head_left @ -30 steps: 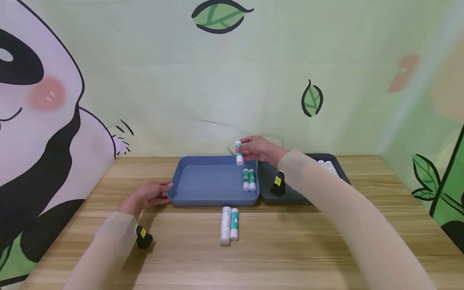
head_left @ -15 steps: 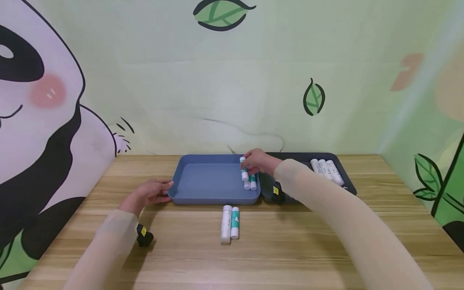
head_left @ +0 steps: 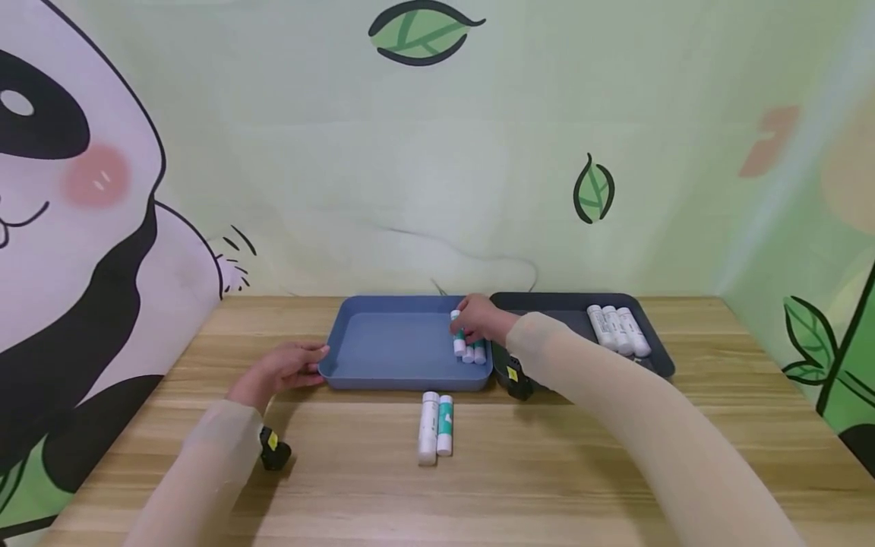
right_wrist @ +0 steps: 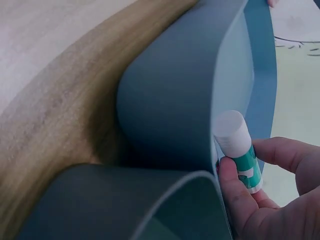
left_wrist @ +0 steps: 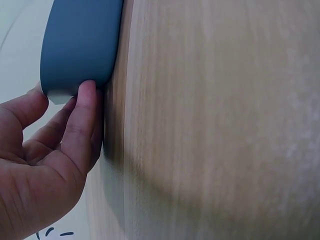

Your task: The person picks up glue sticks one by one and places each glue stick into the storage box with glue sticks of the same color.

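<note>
My right hand (head_left: 482, 317) pinches a white glue stick (right_wrist: 246, 155) with a green label between thumb and fingers, low inside the right end of the blue tray (head_left: 390, 342). Beside it in that tray lie two similar glue sticks (head_left: 480, 354), partly covered by the hand. At the tray's left end, my left hand (head_left: 285, 365) holds the corner; in the left wrist view its thumb is at the rim and its fingertips (left_wrist: 87, 90) lie against the outer wall. In front of the tray, a larger white tube (head_left: 428, 430) and another green-labelled glue stick (head_left: 445, 427) lie side by side on the table.
A dark grey tray (head_left: 560, 299) stands against the blue tray's right side, with several white tubes (head_left: 618, 331) at its right end. My right forearm crosses over its front. The wooden table (head_left: 355, 486) meets a painted wall behind the trays.
My right hand has lowered the glue stick from above the blue tray's back rim down into the tray, to the left of the other two. The left hand has stayed at the corner.
</note>
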### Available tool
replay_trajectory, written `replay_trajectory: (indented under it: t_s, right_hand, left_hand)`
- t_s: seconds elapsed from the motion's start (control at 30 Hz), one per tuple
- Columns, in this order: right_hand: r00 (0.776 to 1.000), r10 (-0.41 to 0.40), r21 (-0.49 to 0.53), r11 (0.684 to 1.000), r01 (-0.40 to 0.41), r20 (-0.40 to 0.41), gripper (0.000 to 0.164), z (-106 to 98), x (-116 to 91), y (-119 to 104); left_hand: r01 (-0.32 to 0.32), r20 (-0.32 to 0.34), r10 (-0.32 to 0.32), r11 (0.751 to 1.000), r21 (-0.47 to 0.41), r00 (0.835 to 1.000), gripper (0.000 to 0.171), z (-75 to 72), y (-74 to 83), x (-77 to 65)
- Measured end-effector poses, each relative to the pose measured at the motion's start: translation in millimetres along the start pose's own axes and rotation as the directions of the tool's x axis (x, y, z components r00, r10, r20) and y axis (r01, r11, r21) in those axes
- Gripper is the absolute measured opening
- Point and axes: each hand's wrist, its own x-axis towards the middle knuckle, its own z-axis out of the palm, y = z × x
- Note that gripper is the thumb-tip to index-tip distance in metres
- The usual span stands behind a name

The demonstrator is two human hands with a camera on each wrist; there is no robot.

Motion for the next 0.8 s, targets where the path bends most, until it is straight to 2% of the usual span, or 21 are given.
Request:
replay_trajectory:
  t_s: [0.17, 0.37, 0.8]
  right_hand:
    - [0.999, -0.037, -0.101, 0.994, 0.033, -0.038, 0.051, 3.7, 4.3, 2.6]
    - [0.998, -0.031, -0.196, 0.98, 0.019, -0.058, 0.045, 3.9, 11.0, 4.0]
    - [0.997, -0.046, -0.297, 0.955, 0.028, -0.054, 0.046, 7.5, 8.8, -0.4]
  left_hand:
    - [0.003, 0.002, -0.003, 1.0, 0.0, 1.0, 0.064, 0.6, 1.0, -1.6]
    - [0.011, -0.003, -0.011, 1.0, 0.0, 1.0, 0.064, 0.0, 0.7, -0.7]
    - [0.008, -0.006, -0.008, 1.0, -0.005, 1.0, 0.064, -0.4, 0.1, -1.0]
